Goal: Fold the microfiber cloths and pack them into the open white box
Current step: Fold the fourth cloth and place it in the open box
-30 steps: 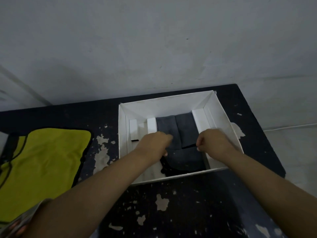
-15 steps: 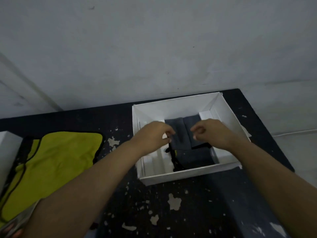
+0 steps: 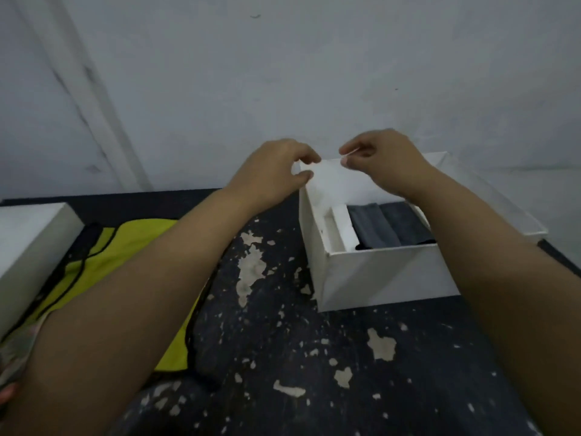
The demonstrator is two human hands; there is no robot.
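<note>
Both hands, left hand [image 3: 276, 171] and right hand [image 3: 382, 158], hover with loosely curled fingers gripping nothing above the white box [image 3: 377, 275], where the grey cloths [image 3: 386, 226] could unfold if snagged

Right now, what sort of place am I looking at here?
Probably a plain home or workshop packing corner, not a factory line. A worn black table with chipped paint stands against a bare grey wall, holding a white box of folded grey cloths and a yellow cloth.

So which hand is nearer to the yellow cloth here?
Left. The left hand is up at the white box's far left corner, on the side facing the yellow cloth; the right hand is further along that far rim.
</note>
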